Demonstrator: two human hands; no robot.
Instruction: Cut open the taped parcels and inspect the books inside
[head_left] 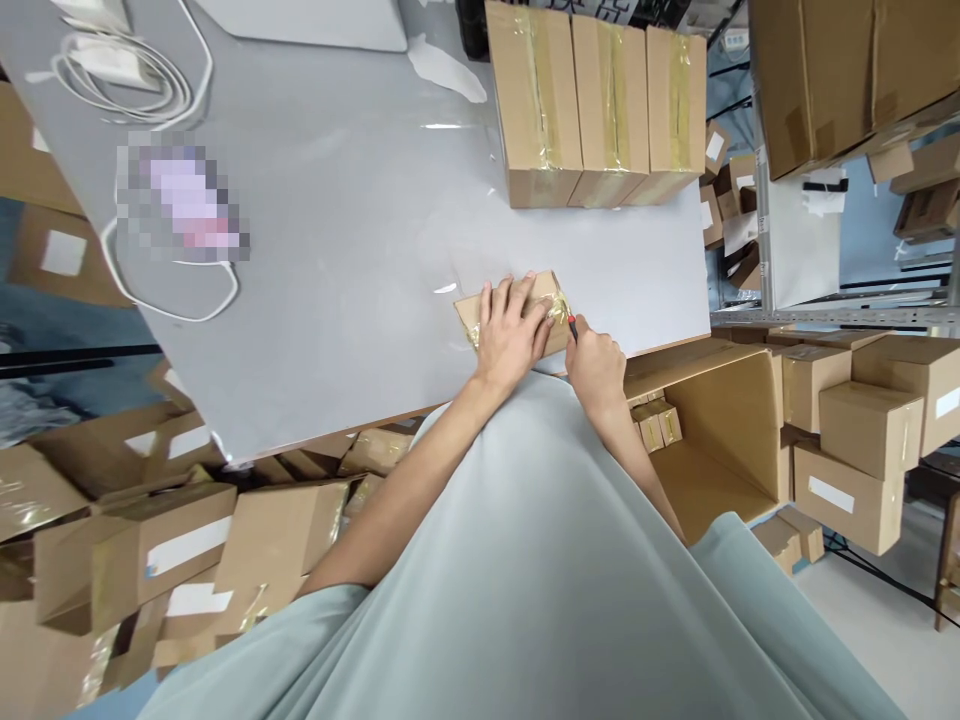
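A small taped cardboard box lies at the front edge of the grey table. My left hand rests flat on top of it with the fingers spread, covering much of that side. Crumpled clear tape shows at the box's right end. My right hand is closed around a slim tool with a red and black handle. Its front end meets the taped right end of the box; the tip is too small to make out.
Three taped cartons stand side by side at the back right of the table. A large open carton with small boxes inside sits below the right edge. White cables lie at far left. Cartons crowd the floor at left.
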